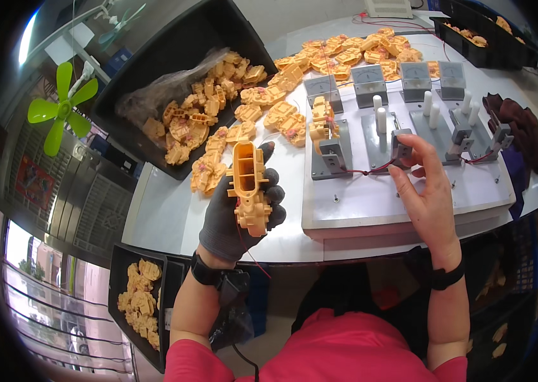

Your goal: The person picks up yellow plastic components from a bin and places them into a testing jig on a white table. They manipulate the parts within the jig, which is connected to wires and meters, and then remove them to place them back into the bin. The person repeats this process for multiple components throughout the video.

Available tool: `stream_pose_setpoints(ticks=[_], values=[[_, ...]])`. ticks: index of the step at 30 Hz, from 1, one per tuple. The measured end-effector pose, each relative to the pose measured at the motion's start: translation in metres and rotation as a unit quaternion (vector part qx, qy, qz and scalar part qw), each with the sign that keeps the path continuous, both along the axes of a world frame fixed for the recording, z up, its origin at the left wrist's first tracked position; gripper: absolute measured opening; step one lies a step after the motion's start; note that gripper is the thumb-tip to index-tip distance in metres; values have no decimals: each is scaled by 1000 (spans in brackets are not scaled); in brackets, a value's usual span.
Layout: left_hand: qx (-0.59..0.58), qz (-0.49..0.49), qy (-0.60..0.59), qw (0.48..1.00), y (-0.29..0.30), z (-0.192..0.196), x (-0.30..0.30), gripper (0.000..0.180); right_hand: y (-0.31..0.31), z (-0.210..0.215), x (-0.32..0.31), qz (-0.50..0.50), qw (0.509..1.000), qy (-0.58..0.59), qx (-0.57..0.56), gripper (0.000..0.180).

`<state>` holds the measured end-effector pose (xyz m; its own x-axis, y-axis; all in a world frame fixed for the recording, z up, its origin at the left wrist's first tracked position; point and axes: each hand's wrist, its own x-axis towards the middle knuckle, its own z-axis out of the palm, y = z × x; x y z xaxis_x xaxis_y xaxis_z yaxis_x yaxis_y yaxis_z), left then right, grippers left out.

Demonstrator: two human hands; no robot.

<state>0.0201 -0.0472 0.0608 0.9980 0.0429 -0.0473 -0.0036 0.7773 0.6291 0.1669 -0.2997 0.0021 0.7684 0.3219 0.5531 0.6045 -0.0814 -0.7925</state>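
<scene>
My left hand (224,213), in a dark glove, is closed around a yellow-orange plastic housing (248,184) with an open slotted top. A thin red wire hangs below that housing. My right hand (427,188), bare, has its index finger and thumb at the grey clamp block (401,148) on the second test fixture from the left. Two white pegs (381,120) stand upright on this fixture's plate, with no housing on them. On the leftmost fixture (332,149) sits another yellow-orange housing (322,121).
Several grey dial meters (369,83) line the back of the white board (371,216). Housings (285,118) lie heaped across the table. A large black bin (135,83) leans at the left; a smaller one (162,305) sits below. Dark cloth (517,130) lies at right.
</scene>
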Motion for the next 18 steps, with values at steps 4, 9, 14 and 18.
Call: stream_pose_setpoints(ticks=[4,9,14,18], values=[[13,-1,-1,1000,-1,1,1,59,0,-2,0,0,1000,0,7,43],[10,4,-1,1000,-1,1,3,57,-3,-1,1,4,1000,-1,-2,43],[-2,-1,-3,1000,2,1,3,54,-4,-1,1,7,1000,2,-2,42],[-22,2,-4,1000,-2,5,1,56,-3,0,1,9,1000,8,-2,42]])
